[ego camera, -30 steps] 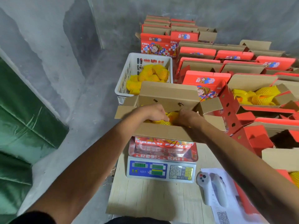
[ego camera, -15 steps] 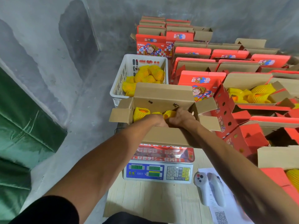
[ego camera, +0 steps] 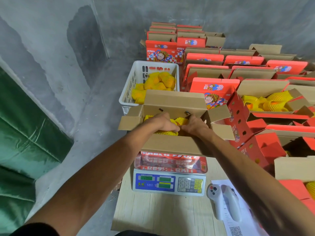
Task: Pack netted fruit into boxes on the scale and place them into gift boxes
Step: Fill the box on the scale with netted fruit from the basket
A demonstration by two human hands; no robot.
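An open brown cardboard box (ego camera: 170, 147) stands on the electronic scale (ego camera: 168, 183), its flaps spread outward. Inside it lie yellow netted fruit (ego camera: 181, 120). Both my hands reach into this box. My left hand (ego camera: 162, 123) curls its fingers over a netted fruit near the box's front wall. Just beside it, my right hand (ego camera: 194, 125) grips the netted fruit too, with its fingertips hidden among the nets. Behind the box, a white plastic crate (ego camera: 129, 86) holds more netted fruit (ego camera: 160, 81).
Red gift boxes (ego camera: 214, 87) fill the floor at the back and right; one (ego camera: 272, 103) holds netted fruit. On the wooden table (ego camera: 162, 213) lie a white controller (ego camera: 221, 200) and a printed paper (ego camera: 235, 223). Green cloth (ego camera: 22, 133) lies left.
Both hands stayed in the box, shifting slightly among the netted fruit. The left hand moved a little back toward the left, covering the fruit seen at the box's left side before.
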